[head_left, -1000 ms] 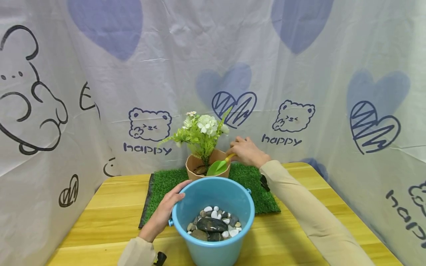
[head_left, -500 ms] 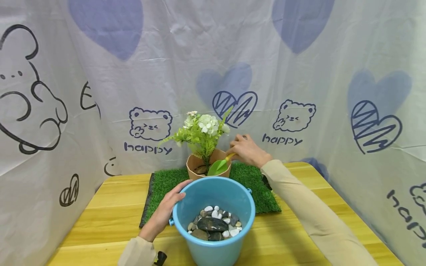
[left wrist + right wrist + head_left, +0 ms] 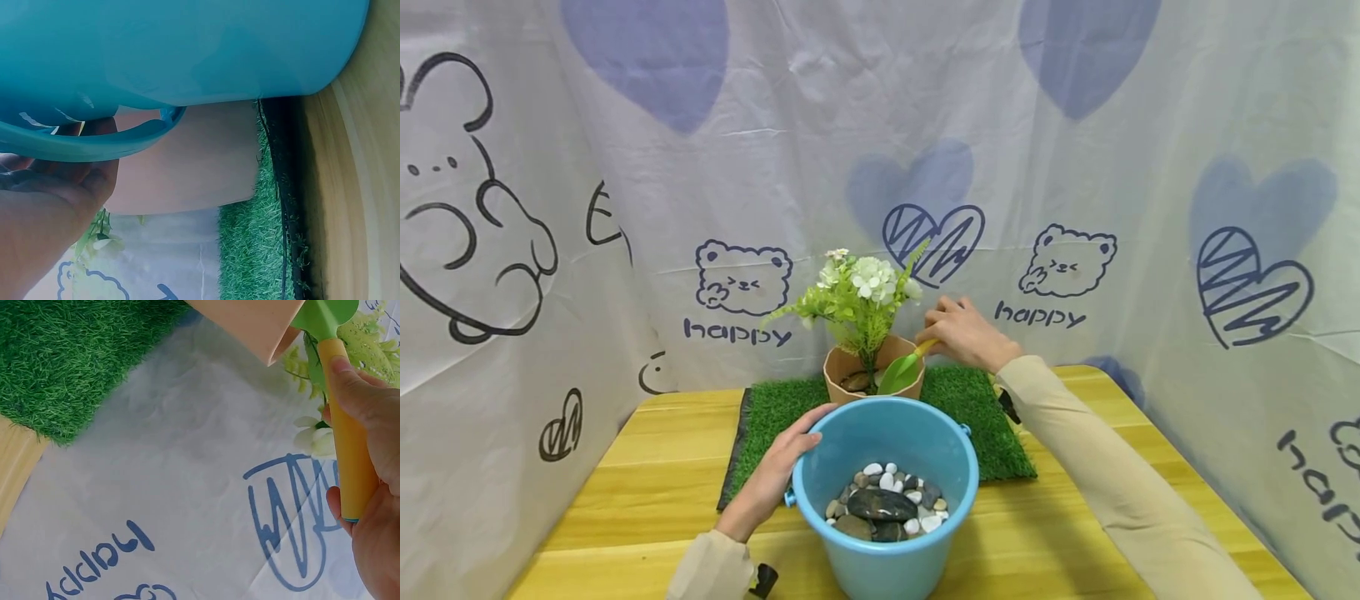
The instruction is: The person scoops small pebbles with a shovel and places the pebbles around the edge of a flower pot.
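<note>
My left hand (image 3: 775, 467) holds the light-blue bucket (image 3: 891, 562) by its left rim, the thumb over the edge. In the left wrist view, the bucket's handle (image 3: 94, 145) crosses in front of the fingers. Inside the bucket lie several pebbles and larger dark stones (image 3: 882, 504). My right hand (image 3: 972, 335) grips the yellow handle (image 3: 350, 434) of a toy trowel, fingers wrapped round it. The trowel's green blade (image 3: 898, 375) points down into the tan flowerpot (image 3: 837, 367), beside the stems of white artificial flowers (image 3: 871, 279). Brown stones (image 3: 856, 382) show in the pot; the blade's tip is hidden.
The pot stands on a green artificial-turf mat (image 3: 778, 404) behind the bucket, partly hidden by it. Under them is a wooden table (image 3: 625, 500). A white printed curtain (image 3: 820, 100) hangs close behind and along both sides.
The trowel's blade has shifted slightly right and tilted in the pot, with the right hand moving a little right and up. My left hand stays on the bucket's rim. The head view drifts slightly.
</note>
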The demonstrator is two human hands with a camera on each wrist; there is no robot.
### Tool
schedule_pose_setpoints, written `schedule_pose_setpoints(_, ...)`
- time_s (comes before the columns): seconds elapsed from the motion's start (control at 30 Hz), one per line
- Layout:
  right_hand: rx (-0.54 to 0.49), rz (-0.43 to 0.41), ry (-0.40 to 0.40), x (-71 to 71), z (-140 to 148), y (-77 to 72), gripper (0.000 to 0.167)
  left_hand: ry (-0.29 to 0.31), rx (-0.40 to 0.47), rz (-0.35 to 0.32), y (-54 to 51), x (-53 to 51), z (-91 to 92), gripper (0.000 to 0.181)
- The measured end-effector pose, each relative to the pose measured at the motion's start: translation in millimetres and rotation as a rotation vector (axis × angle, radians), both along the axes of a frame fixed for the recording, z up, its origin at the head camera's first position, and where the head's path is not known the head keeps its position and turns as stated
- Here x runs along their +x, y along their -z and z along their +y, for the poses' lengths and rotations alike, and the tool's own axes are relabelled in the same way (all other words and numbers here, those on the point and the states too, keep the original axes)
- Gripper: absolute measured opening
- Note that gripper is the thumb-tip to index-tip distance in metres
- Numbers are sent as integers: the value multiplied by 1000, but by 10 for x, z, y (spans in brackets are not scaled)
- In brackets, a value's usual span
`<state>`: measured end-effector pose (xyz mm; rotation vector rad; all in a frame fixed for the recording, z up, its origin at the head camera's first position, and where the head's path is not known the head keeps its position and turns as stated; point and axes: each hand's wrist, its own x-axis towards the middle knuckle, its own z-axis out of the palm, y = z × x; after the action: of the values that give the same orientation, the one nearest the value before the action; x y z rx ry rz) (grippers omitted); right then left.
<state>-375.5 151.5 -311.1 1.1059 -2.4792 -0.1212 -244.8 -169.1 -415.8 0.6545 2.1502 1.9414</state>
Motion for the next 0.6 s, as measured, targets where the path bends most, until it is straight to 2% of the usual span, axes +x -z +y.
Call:
schedule_pose_setpoints(0.23, 2, 46, 12, 11, 70, 16, 25, 2, 4, 30, 2, 2, 5, 51)
schedule_pose_setpoints(0.5, -104, 50, 4, 35, 148, 35, 26, -14, 3, 23, 8, 17, 30, 51)
schedule_pose_setpoints(0.6, -134, 22, 12, 51, 176, 47, 26, -17, 9, 27, 14, 21, 39, 51)
